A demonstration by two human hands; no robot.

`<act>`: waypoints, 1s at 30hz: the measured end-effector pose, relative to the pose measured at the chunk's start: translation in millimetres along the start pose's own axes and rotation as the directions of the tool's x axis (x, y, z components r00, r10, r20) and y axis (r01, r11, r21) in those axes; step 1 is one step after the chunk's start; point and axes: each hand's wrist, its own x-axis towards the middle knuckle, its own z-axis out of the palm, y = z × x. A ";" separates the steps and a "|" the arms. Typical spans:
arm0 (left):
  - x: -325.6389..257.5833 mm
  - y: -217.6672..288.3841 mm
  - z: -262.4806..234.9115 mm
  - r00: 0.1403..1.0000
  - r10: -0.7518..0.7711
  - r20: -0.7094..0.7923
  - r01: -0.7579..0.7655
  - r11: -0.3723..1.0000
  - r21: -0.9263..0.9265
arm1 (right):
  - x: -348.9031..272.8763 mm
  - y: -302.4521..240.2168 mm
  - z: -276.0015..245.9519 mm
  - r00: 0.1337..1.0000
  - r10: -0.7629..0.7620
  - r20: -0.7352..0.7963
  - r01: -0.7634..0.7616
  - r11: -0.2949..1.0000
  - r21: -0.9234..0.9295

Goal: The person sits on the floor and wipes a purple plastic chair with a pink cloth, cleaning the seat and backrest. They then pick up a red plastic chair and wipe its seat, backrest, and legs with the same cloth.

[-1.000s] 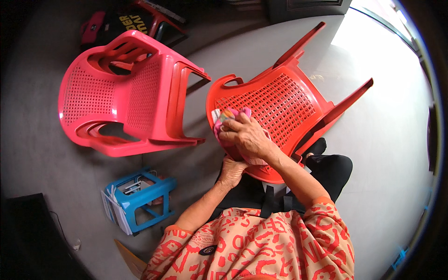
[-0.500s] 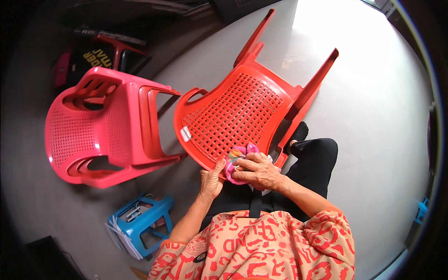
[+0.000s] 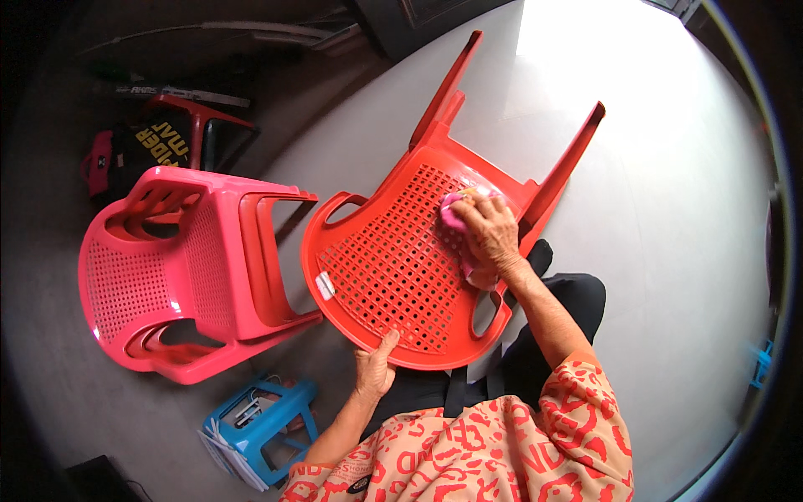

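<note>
A red plastic chair (image 3: 393, 268) with a perforated seat and back lies tilted across my lap, its legs pointing away from me. My left hand (image 3: 374, 371) grips the near rim of its backrest. My right hand (image 3: 489, 234) presses a pink cloth (image 3: 458, 238) flat against the perforated surface near the seat. The cloth is partly hidden under my fingers.
A second, pinker plastic chair (image 3: 180, 276) lies on its side to the left. A small blue stool (image 3: 259, 427) holding papers stands at the lower left. Dark bags and a red frame (image 3: 159, 142) sit at the back left. Grey floor (image 3: 669, 209) spreads to the right.
My right hand has slid the pink cloth from the chair's near edge up toward the seat. My left hand has shifted to the backrest rim, and the view has tilted.
</note>
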 end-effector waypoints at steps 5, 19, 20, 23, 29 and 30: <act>0.6 3.5 1.7 1.000 0.026 0.016 -0.026 1.000 -0.018 | 40.0 19.6 10.4 0.945 0.168 0.281 -0.222 0.960 0.172; -3.8 3.3 4.6 0.999 0.035 -0.039 -0.034 0.999 0.006 | 109.5 91.3 107.5 0.877 -0.042 0.478 -0.006 0.995 0.098; -4.3 3.3 6.3 0.998 0.052 -0.044 -0.052 0.999 0.007 | 104.5 99.1 107.9 0.873 -0.097 0.479 0.036 0.990 0.134; -4.8 -1.1 2.0 0.998 0.011 -0.059 -0.008 0.998 0.058 | 82.8 114.2 96.2 0.841 -0.013 0.541 -0.045 0.995 0.095; -3.7 -5.5 -0.1 0.995 0.097 -0.040 -0.094 0.994 0.057 | 73.5 79.9 0.2 0.699 0.248 0.670 -0.172 0.969 -0.179; -2.2 -8.1 -4.2 0.993 0.113 -0.019 -0.112 0.992 0.059 | 70.6 78.5 -4.7 0.687 0.248 0.683 -0.140 0.968 -0.210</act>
